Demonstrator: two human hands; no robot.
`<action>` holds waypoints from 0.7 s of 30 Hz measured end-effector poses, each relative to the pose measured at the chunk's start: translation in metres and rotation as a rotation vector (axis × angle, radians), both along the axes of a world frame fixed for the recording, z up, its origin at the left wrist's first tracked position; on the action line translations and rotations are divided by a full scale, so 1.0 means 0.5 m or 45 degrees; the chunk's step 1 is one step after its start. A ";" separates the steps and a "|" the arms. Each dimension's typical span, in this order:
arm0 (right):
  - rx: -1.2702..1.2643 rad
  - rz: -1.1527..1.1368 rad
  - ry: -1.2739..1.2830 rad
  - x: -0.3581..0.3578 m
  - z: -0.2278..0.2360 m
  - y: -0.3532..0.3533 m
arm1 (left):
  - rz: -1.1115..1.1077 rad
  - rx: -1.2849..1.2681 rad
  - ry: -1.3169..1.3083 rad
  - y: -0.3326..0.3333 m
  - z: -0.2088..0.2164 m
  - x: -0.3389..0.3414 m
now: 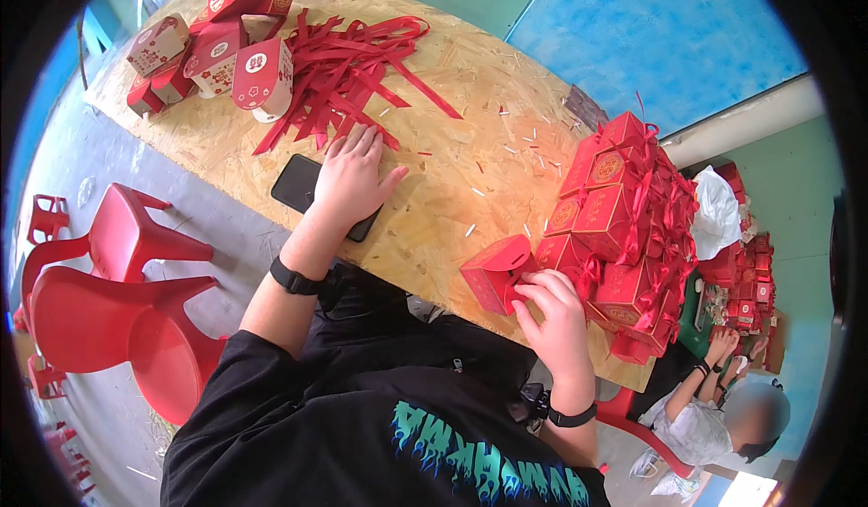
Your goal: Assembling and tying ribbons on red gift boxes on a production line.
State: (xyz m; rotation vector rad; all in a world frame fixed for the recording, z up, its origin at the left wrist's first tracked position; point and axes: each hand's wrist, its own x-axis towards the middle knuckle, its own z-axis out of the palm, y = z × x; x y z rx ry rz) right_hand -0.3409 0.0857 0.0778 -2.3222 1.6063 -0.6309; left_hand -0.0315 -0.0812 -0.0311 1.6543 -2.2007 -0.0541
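My left hand (351,180) lies over the table with its fingers stretched out, fingertips at the near edge of a loose pile of red ribbons (330,68). Partly under that wrist is a black phone (295,182). A small red gift box (495,274) stands near the table's front edge. My right hand (553,315) has its fingers curled against the right side of this box, gripping it there. Just beyond is a tall stack of red gift boxes (604,207) tied with red ribbon.
Red and white printed boxes (213,58) are heaped at the table's far left. Small white and red scraps (533,133) litter the wooden table (434,172). Red plastic chairs (108,317) stand at left. Another person (696,426) sits at right, near more red boxes (746,281) and a white plastic bag (714,210).
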 end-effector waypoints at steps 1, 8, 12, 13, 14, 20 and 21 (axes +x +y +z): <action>0.019 -0.014 -0.010 -0.001 0.000 0.000 | -0.001 0.000 0.000 0.000 0.000 0.000; 0.002 -0.001 -0.001 0.005 -0.002 0.002 | -0.350 -0.257 0.156 0.021 0.012 0.003; -0.015 -0.005 0.006 0.001 -0.003 0.006 | -0.734 -0.335 0.270 0.092 0.048 -0.036; -0.012 -0.011 0.003 0.001 -0.004 0.005 | -0.783 -0.277 0.399 0.116 0.060 -0.045; -0.009 -0.011 0.004 0.000 -0.004 0.005 | -0.833 -0.218 0.528 0.141 0.073 -0.055; 0.000 -0.048 0.031 0.002 -0.002 0.009 | -1.287 0.301 1.090 0.225 0.126 -0.086; -0.010 -0.087 -0.100 0.007 -0.001 0.012 | -1.408 0.283 1.118 0.230 0.124 -0.096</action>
